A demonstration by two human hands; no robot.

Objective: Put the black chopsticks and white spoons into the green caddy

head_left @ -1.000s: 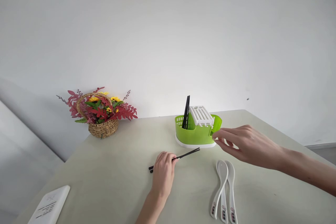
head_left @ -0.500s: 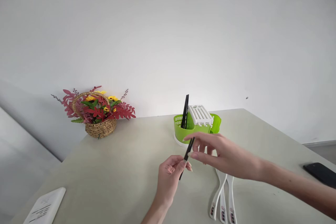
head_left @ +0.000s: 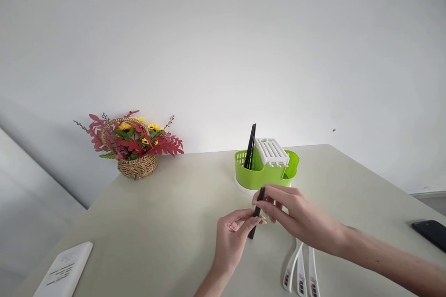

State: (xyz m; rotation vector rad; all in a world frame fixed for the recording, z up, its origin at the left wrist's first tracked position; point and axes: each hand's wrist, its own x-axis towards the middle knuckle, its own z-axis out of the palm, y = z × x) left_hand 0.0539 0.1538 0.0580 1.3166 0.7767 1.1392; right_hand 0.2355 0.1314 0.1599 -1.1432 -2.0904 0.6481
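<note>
A pair of black chopsticks (head_left: 253, 230) is held upright at a tilt above the table, between both hands. My left hand (head_left: 232, 237) pinches them around the middle with thumb and fingers. Higher up, my right hand (head_left: 296, 211) closes its thumb and fingertips on their upper end. Just beyond the hands stands a green utensil holder (head_left: 259, 179) with a white slotted rack (head_left: 272, 152) over its middle. More black chopsticks (head_left: 250, 146) lean in its left compartment. Beneath my right forearm lie three white spoons (head_left: 301, 274), their upper parts hidden by the hand.
A wicker basket (head_left: 137, 167) of red and yellow artificial flowers stands at the back left by the wall. A white flat box (head_left: 64, 271) lies at the front left. Near the right table edge is a black phone (head_left: 430, 233).
My right hand has come down and closed on the chopsticks' upper end; before, its fingers were more spread. The view has shifted slightly.
</note>
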